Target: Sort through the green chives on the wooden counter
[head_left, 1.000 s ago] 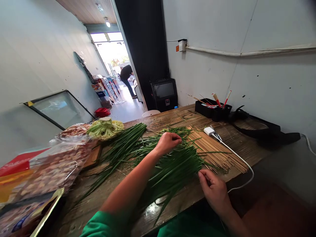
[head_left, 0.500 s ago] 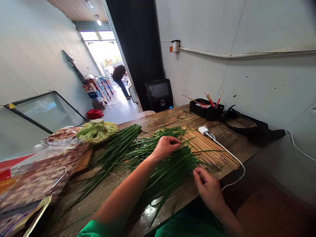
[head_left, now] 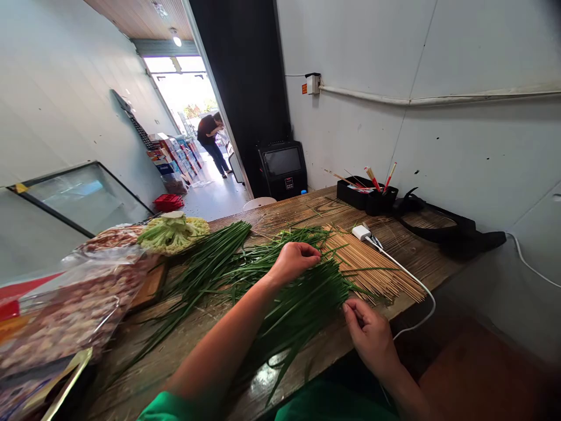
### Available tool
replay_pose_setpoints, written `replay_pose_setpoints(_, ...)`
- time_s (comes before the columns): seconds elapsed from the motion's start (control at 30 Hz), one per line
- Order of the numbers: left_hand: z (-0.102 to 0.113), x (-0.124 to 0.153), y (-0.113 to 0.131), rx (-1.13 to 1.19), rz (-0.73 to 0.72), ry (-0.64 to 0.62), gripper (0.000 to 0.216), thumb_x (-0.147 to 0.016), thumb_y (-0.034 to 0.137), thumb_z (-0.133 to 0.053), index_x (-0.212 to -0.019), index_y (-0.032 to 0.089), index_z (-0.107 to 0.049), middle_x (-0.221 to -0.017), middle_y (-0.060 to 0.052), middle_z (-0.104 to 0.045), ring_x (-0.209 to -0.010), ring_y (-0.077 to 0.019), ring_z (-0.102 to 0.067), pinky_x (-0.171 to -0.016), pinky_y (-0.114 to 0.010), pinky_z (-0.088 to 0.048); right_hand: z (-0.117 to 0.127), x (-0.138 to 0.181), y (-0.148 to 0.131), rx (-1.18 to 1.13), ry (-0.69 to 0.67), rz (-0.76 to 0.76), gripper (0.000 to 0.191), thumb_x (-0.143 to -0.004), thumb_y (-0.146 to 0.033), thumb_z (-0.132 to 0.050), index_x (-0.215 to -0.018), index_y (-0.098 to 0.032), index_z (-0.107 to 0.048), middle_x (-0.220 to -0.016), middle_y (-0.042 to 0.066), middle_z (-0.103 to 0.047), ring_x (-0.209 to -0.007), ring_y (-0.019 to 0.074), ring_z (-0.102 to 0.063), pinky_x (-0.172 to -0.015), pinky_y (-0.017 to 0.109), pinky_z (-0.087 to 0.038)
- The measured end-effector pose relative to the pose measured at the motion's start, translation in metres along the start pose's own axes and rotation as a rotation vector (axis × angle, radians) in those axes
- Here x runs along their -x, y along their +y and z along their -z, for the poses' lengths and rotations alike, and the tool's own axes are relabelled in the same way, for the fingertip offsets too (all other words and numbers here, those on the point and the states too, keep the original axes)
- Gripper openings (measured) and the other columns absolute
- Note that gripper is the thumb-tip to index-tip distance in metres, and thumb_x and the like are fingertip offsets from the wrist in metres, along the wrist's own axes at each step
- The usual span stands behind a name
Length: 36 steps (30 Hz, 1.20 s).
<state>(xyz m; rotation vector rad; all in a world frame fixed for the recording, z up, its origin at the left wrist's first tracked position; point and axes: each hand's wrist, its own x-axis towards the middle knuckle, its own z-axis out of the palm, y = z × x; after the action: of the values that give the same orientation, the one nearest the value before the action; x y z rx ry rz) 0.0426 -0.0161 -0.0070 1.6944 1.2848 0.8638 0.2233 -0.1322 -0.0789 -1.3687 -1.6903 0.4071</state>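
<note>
A heap of long green chive leaves [head_left: 245, 275] lies across the wooden table [head_left: 307, 213]. My left hand [head_left: 294, 261] rests curled on top of the heap, fingers closed around some leaves. My right hand [head_left: 369, 334] is at the table's near edge, fingers pinched at the cut ends of the leaves. A spread of thin bamboo skewers [head_left: 372, 266] lies just right of the chives, between my two hands and the wall.
A white charger with cable [head_left: 362, 232] lies on the skewers. A black tray of chopsticks [head_left: 367, 196] and a black bag [head_left: 442, 231] sit by the wall. A cauliflower [head_left: 172, 231] and plastic food bags [head_left: 74, 304] lie at left. A person [head_left: 210, 143] bends in the far doorway.
Between the earliest frame and now the view shifted slightly left. My hands stay in nearly the same spots on the chives. The person in the doorway has straightened a little.
</note>
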Motion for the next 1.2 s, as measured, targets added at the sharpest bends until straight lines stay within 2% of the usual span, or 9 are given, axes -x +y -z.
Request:
replay_pose_setpoints(0.17, 0.0014, 0.0001, 0.0004, -0.04, -0.031, -0.007, 0.02, -0.066, 0.029, -0.064, -0.077, 0.014, -0.072, -0.061, 0.002, -0.063, -0.055, -0.0091, -0.05, -0.057, -0.022, -0.038, 0.0013, -0.0002, -0.0027, -0.009, 0.008, -0.006, 0.031, -0.092, -0.04, -0.042, -0.078, -0.019, -0.06, -0.054, -0.003, -0.053, -0.044, 0.0096, -0.047, -0.043, 0.021, -0.037)
replay_pose_setpoints(0.37, 0.0028, 0.0014, 0.0028, -0.091, -0.06, -0.001, 0.021, -0.067, 0.027, -0.063, -0.079, 0.014, -0.074, -0.065, 0.001, -0.065, -0.059, -0.0103, -0.052, -0.059, -0.022, -0.04, -0.0011, -0.0001, 0.0017, 0.013, 0.017, 0.02, 0.03, -0.092, -0.038, -0.043, -0.079, -0.019, -0.06, -0.059, -0.001, -0.059, -0.049, 0.0106, -0.053, -0.046, 0.021, -0.039)
replay_pose_setpoints(0.7, 0.0004, 0.0051, 0.0053, -0.1, -0.089, -0.016, 0.022, -0.069, 0.022, -0.06, -0.082, 0.014, -0.075, -0.07, -0.001, -0.069, -0.062, -0.0112, -0.055, -0.061, -0.022, -0.042, 0.0002, -0.0008, -0.0014, 0.023, 0.033, 0.048, 0.029, -0.092, -0.036, -0.043, -0.078, -0.018, -0.06, -0.058, -0.002, -0.057, -0.048, 0.0099, -0.052, -0.047, 0.021, -0.039)
replay_pose_setpoints(0.97, -0.0011, 0.0032, 0.0025, -0.12, -0.084, 0.005, 0.022, -0.069, 0.022, -0.059, -0.082, 0.012, -0.074, -0.066, 0.001, -0.067, -0.059, -0.0097, -0.052, -0.058, -0.021, -0.04, -0.0005, -0.0009, -0.0003, -0.001, 0.037, 0.045, 0.027, -0.092, -0.035, -0.044, -0.078, -0.018, -0.06, -0.058, -0.002, -0.057, -0.048, 0.0096, -0.052, -0.047, 0.02, -0.039)
replay_pose_setpoints(1.2, -0.0007, 0.0018, -0.0042, -0.19, -0.185, -0.001, 0.022, -0.071, 0.02, -0.058, -0.085, 0.016, -0.075, -0.075, 0.001, -0.072, -0.065, -0.0105, -0.059, -0.064, -0.02, -0.044, -0.0002, -0.0018, -0.0012, 0.002, 0.042, 0.063, 0.029, -0.092, -0.035, -0.043, -0.076, -0.018, -0.059, -0.054, -0.003, -0.053, -0.045, 0.0096, -0.049, -0.043, 0.02, -0.036)
